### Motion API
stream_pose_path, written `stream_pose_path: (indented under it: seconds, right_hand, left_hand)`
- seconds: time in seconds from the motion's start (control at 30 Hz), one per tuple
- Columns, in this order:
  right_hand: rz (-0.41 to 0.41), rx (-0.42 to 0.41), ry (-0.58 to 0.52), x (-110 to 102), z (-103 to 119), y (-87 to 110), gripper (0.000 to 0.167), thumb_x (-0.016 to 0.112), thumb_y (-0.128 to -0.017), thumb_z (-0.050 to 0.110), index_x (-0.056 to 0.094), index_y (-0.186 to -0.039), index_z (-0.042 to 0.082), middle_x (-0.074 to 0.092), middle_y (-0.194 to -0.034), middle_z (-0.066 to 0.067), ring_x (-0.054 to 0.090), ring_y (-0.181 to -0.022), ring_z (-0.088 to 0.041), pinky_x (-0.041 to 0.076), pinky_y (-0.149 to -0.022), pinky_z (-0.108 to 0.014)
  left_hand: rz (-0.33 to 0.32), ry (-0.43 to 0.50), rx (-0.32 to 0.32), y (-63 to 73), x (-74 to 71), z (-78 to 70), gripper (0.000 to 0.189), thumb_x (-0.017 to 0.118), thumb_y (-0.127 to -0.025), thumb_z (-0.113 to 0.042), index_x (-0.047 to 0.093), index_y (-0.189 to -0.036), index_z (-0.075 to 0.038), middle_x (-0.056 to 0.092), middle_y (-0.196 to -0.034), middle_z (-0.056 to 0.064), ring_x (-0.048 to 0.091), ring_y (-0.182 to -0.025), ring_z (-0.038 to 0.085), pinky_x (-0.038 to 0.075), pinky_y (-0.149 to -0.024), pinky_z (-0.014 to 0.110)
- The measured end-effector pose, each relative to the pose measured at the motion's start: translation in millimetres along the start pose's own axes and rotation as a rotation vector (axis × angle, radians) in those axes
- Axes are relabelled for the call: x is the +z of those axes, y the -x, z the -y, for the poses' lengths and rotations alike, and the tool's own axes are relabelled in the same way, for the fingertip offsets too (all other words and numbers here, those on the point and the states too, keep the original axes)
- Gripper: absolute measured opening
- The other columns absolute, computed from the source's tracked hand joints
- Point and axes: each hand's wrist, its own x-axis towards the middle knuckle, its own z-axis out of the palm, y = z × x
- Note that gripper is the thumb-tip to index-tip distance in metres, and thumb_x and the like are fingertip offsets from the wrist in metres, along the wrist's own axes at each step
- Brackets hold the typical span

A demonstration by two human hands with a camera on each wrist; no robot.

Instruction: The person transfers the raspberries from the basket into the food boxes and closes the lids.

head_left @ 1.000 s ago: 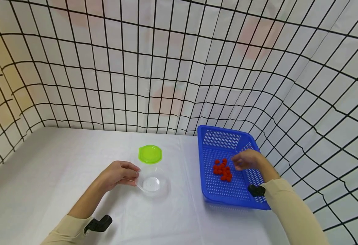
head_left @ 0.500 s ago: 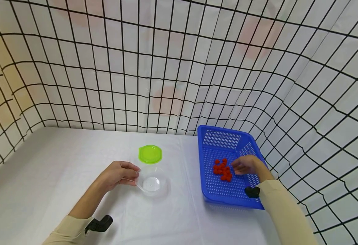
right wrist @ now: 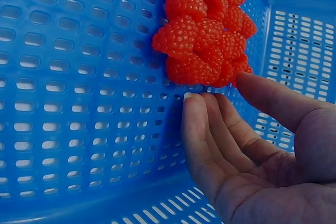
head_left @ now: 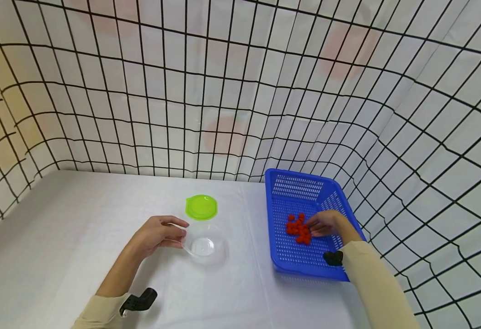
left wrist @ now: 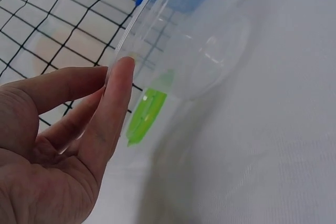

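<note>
My left hand [head_left: 158, 235] pinches the near-left rim of a clear plastic bowl [head_left: 203, 247] on the white table; the left wrist view shows the rim of the bowl [left wrist: 210, 51] between thumb and fingers. On the right, several red raspberries [head_left: 299, 230] lie clustered on the floor of a blue basket [head_left: 271, 219]. Reaching into that basket, my right hand [head_left: 327, 224] has its fingertips right at the edge of the pile. In the right wrist view, its fingers are extended with thumb apart, beside the raspberries [right wrist: 202, 38], and nothing is held between them.
A bright green lid [head_left: 201, 207] lies on the table [head_left: 100, 196] just behind the bowl. A black wire grid [head_left: 166, 91] stands in front of white cloth along the back and both sides. The basket's raised walls surround my right hand.
My right hand has moved left and slightly down inside the basket, up to the raspberries. The left hand and the bowl have stayed in place.
</note>
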Motion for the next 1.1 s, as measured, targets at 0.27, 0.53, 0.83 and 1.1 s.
stream_pose_path:
  seconds: [0.27,0.53,0.83,1.1]
  right_hand:
    - [0.001,0.022,-0.002,0,1,-2.8,0.035,0.063,-0.099,0.014,0.061,-0.124,-0.01,0.068,-0.094,-0.016,0.071,-0.077,-0.019,0.063,-0.084,-0.032]
    - [0.033,0.037,-0.021,-2,-1,-6.6,0.036,0.064,-0.1,0.018,0.059,-0.124,-0.009,0.068,-0.091,-0.013,0.07,-0.076,-0.016,0.063,-0.082,-0.029]
    - [0.039,0.035,-0.034,-3,-5,-9.6,0.035,0.069,-0.096,0.02,0.063,-0.121,-0.005,0.068,-0.093,-0.013,0.071,-0.077,-0.017,0.063,-0.082,-0.029]
    - [0.055,0.038,-0.031,-4,-8,-10.6,0.038,0.071,-0.095,0.02,0.061,-0.122,-0.005,0.07,-0.095,-0.012,0.071,-0.079,-0.017,0.063,-0.084,-0.029]
  left_hand:
    - [0.01,-0.034,0.034,0.1,-1.0,0.0,0.042,0.069,-0.09,-0.002,0.059,-0.126,0.017,0.071,-0.095,0.016,0.07,-0.081,0.017,0.065,-0.073,0.035]
    - [0.019,-0.037,0.049,1.3,-0.9,0.5,0.042,0.069,-0.09,-0.001,0.058,-0.126,0.018,0.07,-0.094,0.015,0.07,-0.078,0.017,0.065,-0.073,0.035]
    - [-0.017,-0.018,0.047,4.3,1.0,1.7,0.043,0.073,-0.089,-0.004,0.061,-0.125,0.015,0.066,-0.086,0.008,0.068,-0.07,0.013,0.065,-0.071,0.031]
    - [-0.027,-0.026,0.053,4.5,3.1,1.7,0.041,0.072,-0.089,-0.002,0.061,-0.124,0.016,0.068,-0.085,0.008,0.068,-0.069,0.014,0.065,-0.07,0.03]
